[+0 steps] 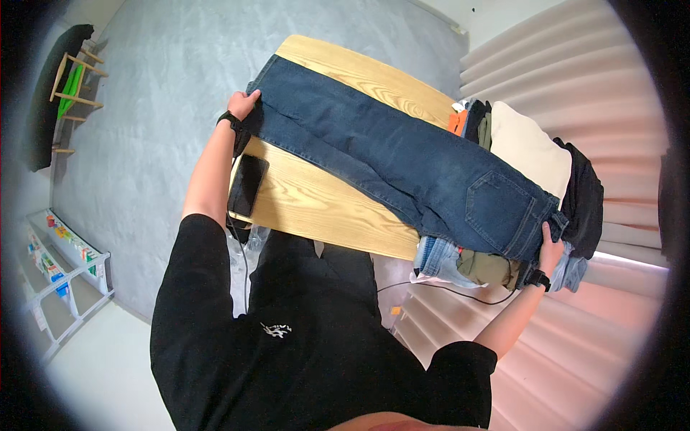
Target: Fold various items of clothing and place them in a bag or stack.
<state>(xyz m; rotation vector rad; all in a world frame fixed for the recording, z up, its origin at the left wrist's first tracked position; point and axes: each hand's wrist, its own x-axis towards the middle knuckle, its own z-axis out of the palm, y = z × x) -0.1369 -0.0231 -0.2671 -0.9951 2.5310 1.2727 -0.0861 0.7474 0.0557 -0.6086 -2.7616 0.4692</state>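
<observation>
A big pale curtain point(535, 54) hangs on the right; a wooden table point(309, 197) stands in the middle; dark blue jeans point(402, 154) stretch across the table, from its left side to over a pile of clothes point(528, 144) on the right; a black phone point(249, 179) lies at the table's near left corner; the left hand point(242, 105) grips the leg ends; the right hand point(550, 250) grips the waist, thumb on top.

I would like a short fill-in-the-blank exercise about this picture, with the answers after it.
The left hand and right hand hold dark blue jeans, whose waist end is in the ____ hand.
The black phone-like device lies nearer the ____ hand.
The person's shirt is mostly ____ in colour.

Missing words: right; left; black.
</observation>
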